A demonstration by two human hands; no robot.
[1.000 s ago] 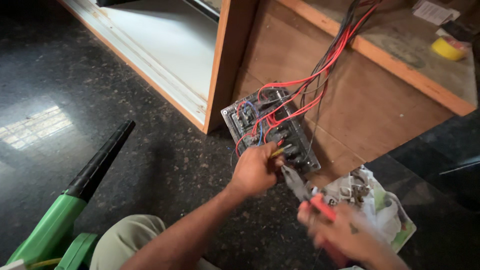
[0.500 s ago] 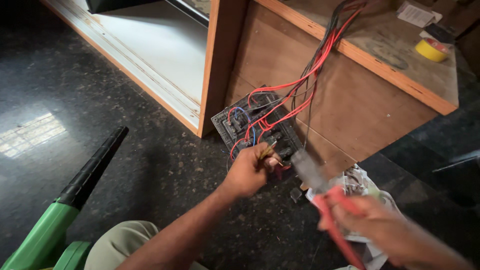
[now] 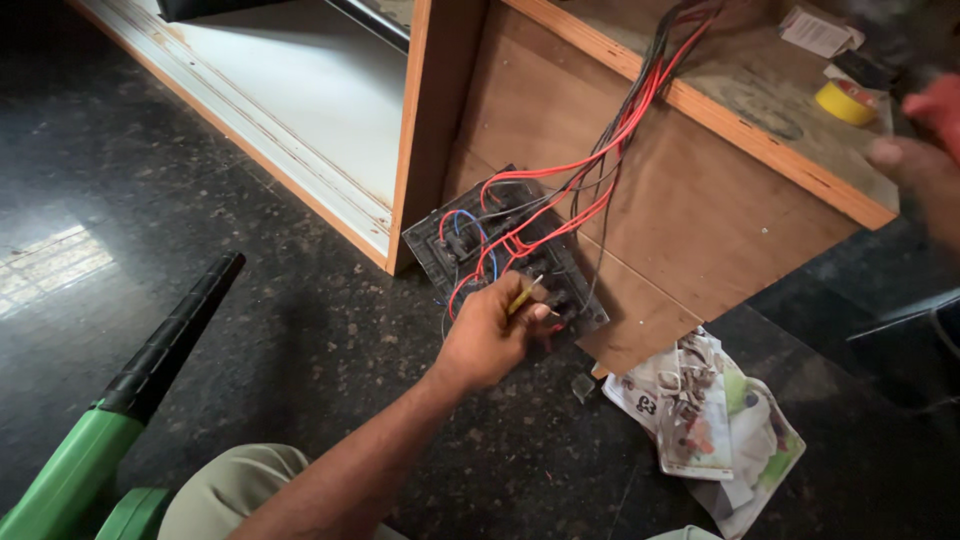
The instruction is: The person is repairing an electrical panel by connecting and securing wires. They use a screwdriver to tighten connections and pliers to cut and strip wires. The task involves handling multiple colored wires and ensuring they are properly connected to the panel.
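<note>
The left hand (image 3: 487, 335) pinches a thin yellow wire (image 3: 524, 295) against the switch board (image 3: 500, 250), which lies on the dark floor (image 3: 250, 300) by the wooden cabinet's (image 3: 700, 200) corner. The right hand (image 3: 925, 135) is blurry; I cannot tell its grip.

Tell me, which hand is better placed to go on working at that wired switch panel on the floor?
Probably the left hand. It rests right at the switch panel, pinching a yellow wire beside the red wires. The right hand is up at the frame's edge near the yellow tape roll, well away and blurred.
</note>
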